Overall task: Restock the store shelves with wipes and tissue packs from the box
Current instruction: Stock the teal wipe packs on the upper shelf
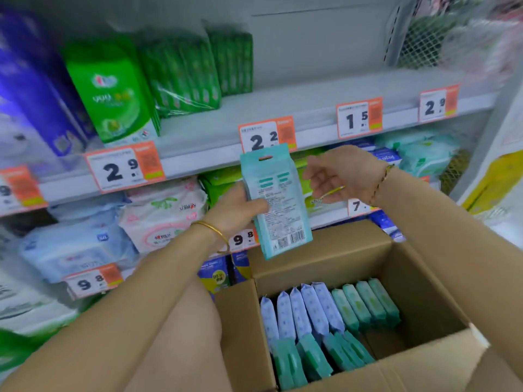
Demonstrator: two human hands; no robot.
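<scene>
My left hand (236, 207) grips a flat teal wipes pack (278, 176) upright by its left edge, its printed back and barcode facing me, just above the open cardboard box (319, 250). Just right of the pack, my right hand (331, 174) hovers with relaxed fingers, apart from it and holding nothing. Inside the box stand several light blue packs (300, 309) and several teal packs (365, 301), with more teal ones (311, 360) along the front.
The upper shelf (311, 108) carries green tissue packs (113, 91) at left and is bare to their right. Below it sit pink and blue wipes packs (158, 213). Orange price tags (124, 165) line the shelf edges. A wire mesh panel (418, 41) is at upper right.
</scene>
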